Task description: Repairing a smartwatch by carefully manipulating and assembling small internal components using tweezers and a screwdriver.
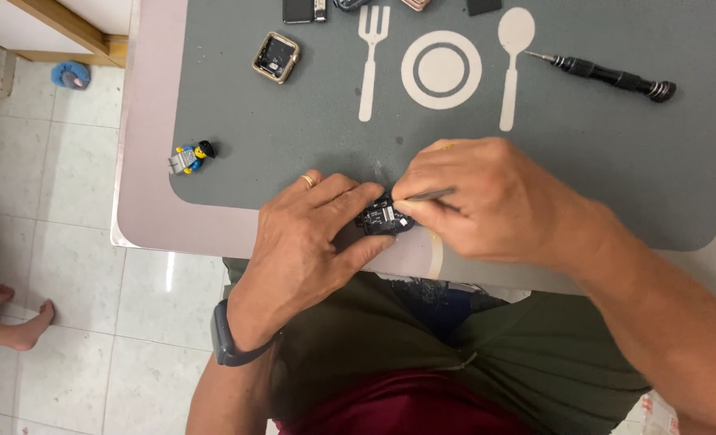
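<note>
The left hand (309, 242) pinches a small black module (383, 217) at the bench (144, 217) edge. The right hand (487, 201) grips tweezers (430, 194), tips on the module. Best to hold it steady and keep the tips low and gentle.

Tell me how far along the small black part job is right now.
Done: a gold watch case lies opened on the grey mat. In hand: the left hand pins the small black part while the right hand works thin metal tweezers into it. Left: the part isn't refitted; the black screwdriver lies unused.
</note>
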